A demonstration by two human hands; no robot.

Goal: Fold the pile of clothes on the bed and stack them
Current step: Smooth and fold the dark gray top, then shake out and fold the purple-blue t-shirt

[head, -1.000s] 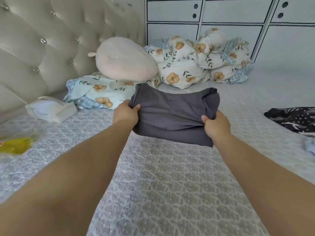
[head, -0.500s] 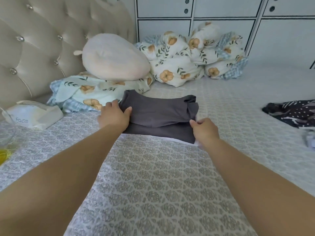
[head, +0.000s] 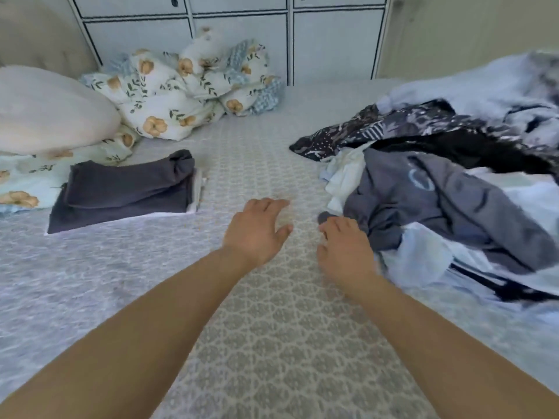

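Selection of the next garment is my current step: folded grey garment (head: 127, 189) lies far left, left hand (head: 257, 231) and right hand (head: 344, 249) hover spread and empty, right fingertips near the pile of clothes (head: 447, 189), which I must grasp next.

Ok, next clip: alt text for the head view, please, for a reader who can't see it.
Two bare hands, left hand and right hand, reach empty over a patterned bed toward an unfolded clothes pile on the right. A folded dark grey garment lies at left, beside a floral quilt and a pillow.
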